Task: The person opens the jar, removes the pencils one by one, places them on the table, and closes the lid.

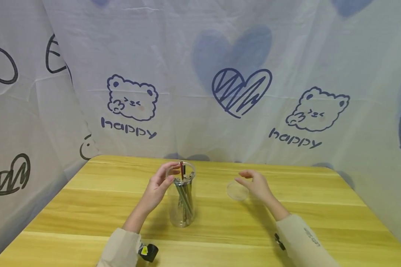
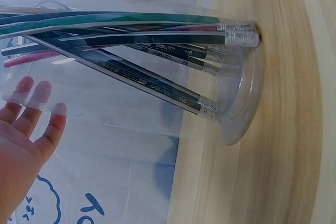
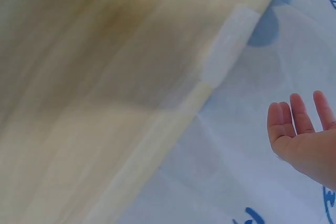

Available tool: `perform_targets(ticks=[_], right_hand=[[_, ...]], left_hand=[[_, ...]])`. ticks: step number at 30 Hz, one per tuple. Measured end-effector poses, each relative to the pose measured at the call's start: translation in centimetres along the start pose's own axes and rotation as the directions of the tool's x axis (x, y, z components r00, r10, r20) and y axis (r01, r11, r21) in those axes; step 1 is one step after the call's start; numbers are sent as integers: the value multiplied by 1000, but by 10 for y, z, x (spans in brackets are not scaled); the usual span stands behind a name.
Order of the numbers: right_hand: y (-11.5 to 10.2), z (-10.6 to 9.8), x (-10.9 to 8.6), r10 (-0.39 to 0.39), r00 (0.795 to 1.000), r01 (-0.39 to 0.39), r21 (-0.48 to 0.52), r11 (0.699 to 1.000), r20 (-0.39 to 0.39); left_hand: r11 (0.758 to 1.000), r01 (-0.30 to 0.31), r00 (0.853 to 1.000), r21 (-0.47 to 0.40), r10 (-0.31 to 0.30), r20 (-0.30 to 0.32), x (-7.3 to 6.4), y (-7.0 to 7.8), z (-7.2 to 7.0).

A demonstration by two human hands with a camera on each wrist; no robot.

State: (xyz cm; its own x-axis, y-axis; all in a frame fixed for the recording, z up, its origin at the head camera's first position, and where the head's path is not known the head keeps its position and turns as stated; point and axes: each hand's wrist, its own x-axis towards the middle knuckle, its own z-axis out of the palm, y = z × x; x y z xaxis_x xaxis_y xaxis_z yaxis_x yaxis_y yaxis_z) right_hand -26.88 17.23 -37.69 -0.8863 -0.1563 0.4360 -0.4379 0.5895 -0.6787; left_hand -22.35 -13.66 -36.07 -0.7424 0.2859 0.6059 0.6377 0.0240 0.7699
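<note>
Left hand (image 1: 157, 184) curves round a clear, cylindrical pencil jar (image 1: 173, 207).

1. Head view: soft, even, moderately bright light, source out of frame. Table (image 1: 87, 215) strongly yellow; cloth (image 1: 187, 111) greyish.
2. Faint, soft-edged shadows below both forearms (image 1: 135, 220), lower half of frame.
3. Clear container (image 1: 173, 207) and clear disc (image 1: 237, 192) low in contrast, outlines weak against wood.
4. Left wrist view: lettering on pencils (image 2: 142, 80) partly legible. Small white glint on container, left side. Wood seam bows at right edge, lens distortion.
5. Right wrist view: broad grey shadow over left half; grain smeared, out of focus.
</note>
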Motion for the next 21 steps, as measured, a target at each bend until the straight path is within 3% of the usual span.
perform_targets(ticks=[4,12,21], right_hand=[[-10,0,1,-40,999,40,32,999,-3],[-36,4,4,-12,997,7,69,998,71],[-67,10,1,-150,986,140,137,981,68]], left_hand=[[1000,-6,1000,-3,6,8,1,-1,0],[1000,-10,1000,-13,10,7,1,-2,1],[1000,-12,1000,-7,12,3,0,-1,1]])
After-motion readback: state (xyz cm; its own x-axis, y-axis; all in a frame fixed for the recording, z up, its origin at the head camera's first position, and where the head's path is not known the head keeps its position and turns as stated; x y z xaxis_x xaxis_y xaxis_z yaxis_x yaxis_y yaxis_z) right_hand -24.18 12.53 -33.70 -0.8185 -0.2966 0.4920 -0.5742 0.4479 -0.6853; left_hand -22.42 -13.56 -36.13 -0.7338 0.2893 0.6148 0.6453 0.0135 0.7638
